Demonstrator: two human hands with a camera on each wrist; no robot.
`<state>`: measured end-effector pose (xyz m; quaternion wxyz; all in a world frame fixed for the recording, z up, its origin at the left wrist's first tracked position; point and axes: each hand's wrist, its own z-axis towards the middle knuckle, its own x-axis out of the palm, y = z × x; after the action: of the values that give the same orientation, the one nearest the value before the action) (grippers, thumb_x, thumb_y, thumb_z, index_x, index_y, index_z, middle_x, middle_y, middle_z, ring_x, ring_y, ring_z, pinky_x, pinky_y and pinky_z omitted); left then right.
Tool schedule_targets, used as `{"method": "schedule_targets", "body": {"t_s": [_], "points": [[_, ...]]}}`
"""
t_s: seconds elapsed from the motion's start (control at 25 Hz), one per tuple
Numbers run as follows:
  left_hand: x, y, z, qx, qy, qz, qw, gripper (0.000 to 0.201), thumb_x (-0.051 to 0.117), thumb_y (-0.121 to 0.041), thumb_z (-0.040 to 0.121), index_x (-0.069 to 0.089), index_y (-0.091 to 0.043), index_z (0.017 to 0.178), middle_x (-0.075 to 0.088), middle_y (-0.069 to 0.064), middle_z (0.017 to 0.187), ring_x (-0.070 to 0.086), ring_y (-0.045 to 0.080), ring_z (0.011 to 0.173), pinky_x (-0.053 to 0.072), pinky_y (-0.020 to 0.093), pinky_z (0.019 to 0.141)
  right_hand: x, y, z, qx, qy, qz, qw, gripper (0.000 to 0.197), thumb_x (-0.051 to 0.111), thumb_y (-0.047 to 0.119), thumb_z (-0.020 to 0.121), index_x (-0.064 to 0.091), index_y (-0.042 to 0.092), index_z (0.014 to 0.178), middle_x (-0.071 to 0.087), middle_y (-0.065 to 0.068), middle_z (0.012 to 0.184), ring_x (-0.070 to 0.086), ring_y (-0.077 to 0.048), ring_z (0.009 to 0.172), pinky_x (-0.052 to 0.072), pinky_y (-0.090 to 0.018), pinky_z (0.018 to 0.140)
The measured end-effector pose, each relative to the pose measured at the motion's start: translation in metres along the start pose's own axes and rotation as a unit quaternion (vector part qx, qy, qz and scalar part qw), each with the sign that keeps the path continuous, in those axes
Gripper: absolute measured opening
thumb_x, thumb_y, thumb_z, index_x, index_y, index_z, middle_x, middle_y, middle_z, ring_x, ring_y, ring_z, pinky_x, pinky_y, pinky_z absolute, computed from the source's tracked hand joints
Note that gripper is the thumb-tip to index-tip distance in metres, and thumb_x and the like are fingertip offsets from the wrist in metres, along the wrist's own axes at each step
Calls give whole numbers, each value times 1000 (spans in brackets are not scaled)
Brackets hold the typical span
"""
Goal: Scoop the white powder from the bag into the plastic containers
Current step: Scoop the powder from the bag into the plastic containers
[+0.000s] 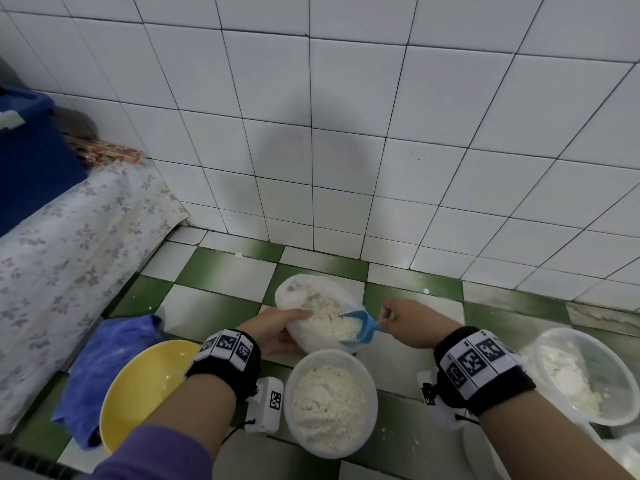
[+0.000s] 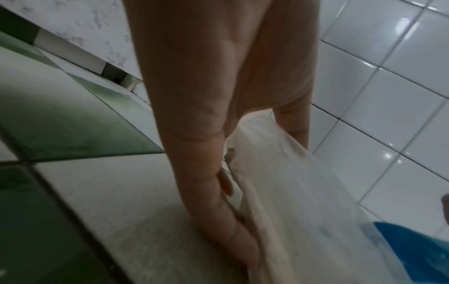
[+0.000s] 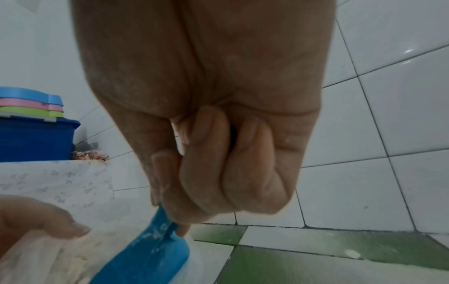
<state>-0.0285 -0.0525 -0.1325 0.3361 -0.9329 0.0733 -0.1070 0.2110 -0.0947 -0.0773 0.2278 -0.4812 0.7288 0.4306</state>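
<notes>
A clear plastic bag (image 1: 304, 289) of white powder lies open on the tiled floor. My left hand (image 1: 280, 327) grips its near-left rim, thumb over the edge and fingers outside; the left wrist view shows the bag (image 2: 291, 192) pinched that way. My right hand (image 1: 405, 320) holds the handle of a blue scoop (image 1: 360, 327), whose bowl is inside the bag's mouth with powder in it. The right wrist view shows my fingers (image 3: 206, 173) curled round the scoop (image 3: 145, 255). A round plastic container (image 1: 372, 386) heaped with powder stands just in front of the bag. A second container (image 1: 609, 368) at the right holds less.
A yellow bowl (image 1: 138, 386) and a blue cloth (image 1: 104, 362) lie at the left. Beyond them is a flowered cover (image 1: 69, 254) with a blue bin (image 1: 31, 161) on it. A white tiled wall (image 1: 346, 133) rises close behind the bag. Powder specks dot the floor.
</notes>
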Motion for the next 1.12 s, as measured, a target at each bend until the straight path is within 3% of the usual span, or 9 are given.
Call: {"method": "schedule_targets", "body": {"t_s": [0.12,0.24,0.44,0.6,0.68,0.84,1.0,1.12], "points": [[2,-1,-2,-21,15,18,999,33,67,-10,88,54,-5,119,64,20,117,62,35,108,56,45,86,3,2,1,-1,10,21,1000,13,47,23,96,53,12,95,55,2,80,49,-16,75,38,-24,63],[5,0,3,12,11,-4,1000,34,61,-6,92,53,-2,124,64,20,119,63,34,108,55,46,87,11,3,1,1,4,32,999,12,46,23,97,53,13,96,53,4,78,47,-13,72,38,-22,62],[-1,5,7,47,-1,-67,997,30,53,-5,96,53,2,126,66,17,114,64,29,102,57,35,79,15,-3,0,4,-6,22,1000,15,46,24,97,56,13,100,53,5,80,45,-9,68,39,-20,64],[1,2,9,43,-6,-7,999,36,62,-9,92,55,-1,126,65,17,119,62,31,109,50,46,97,14,-1,-1,2,-7,34,999,11,47,24,97,53,15,93,53,4,79,46,-11,70,37,-18,60],[5,1,8,23,9,-2,1000,36,63,-12,91,55,-2,124,65,17,119,62,32,109,49,46,98,14,-3,-2,3,-3,43,999,11,47,24,97,52,16,92,53,5,78,46,-11,69,37,-18,60],[11,3,6,-18,55,-1,998,31,63,-20,92,56,-7,119,64,18,121,61,32,111,52,43,93,17,-6,-3,16,8,78,997,10,48,25,97,53,17,93,53,6,77,45,-7,66,38,-18,60],[14,2,2,-44,56,36,997,18,63,-20,91,55,-13,106,65,13,109,63,26,99,56,33,77,24,-8,-3,26,10,118,993,11,48,26,97,54,17,96,53,5,77,45,-7,65,38,-17,60],[10,3,2,-46,50,48,997,24,65,-20,90,54,-13,110,65,13,110,63,26,99,56,34,80,28,-12,-3,40,9,156,987,11,48,26,98,54,19,92,54,4,77,45,-7,64,37,-18,59]]}}
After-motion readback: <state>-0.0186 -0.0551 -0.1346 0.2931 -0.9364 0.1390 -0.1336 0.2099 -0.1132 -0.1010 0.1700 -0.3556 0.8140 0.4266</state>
